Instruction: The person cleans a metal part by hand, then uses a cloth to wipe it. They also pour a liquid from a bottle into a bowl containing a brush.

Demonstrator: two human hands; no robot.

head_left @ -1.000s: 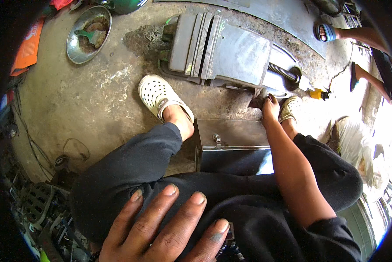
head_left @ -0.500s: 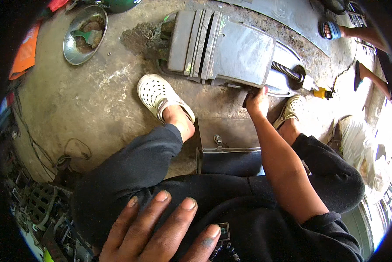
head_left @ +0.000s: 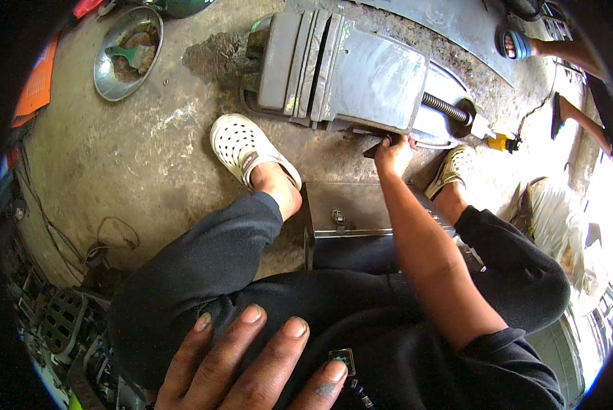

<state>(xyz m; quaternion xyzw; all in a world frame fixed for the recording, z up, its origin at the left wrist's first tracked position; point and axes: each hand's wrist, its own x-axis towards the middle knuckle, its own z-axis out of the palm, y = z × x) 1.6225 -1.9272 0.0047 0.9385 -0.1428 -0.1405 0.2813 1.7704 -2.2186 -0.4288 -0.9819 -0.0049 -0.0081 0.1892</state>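
A large grey machine vise (head_left: 375, 75) lies on the floor in front of me, its threaded screw (head_left: 445, 106) sticking out to the right. At its near side, under the body's lower right corner, my right hand (head_left: 393, 156) is closed on a dark flat piece (head_left: 371, 151); only a pointed end shows beyond the fingers. The thumb side of that hand is close against the vise, and whether it touches cannot be made out. Low in the view, my left hand (head_left: 245, 359) is held over my lap, fingers spread, with nothing in it.
A metal toolbox (head_left: 361, 198) with a latch sits between my legs. At the far left, a metal bowl (head_left: 127, 55) holds brownish matter and a green-handled brush (head_left: 130, 55). Cables (head_left: 53, 225) run along the left. Another person's sandalled foot (head_left: 516, 46) is at the upper right.
My right hand has shifted left along the vise's near edge, and more of the dark piece shows. My left hand stays spread in nearly the same place.
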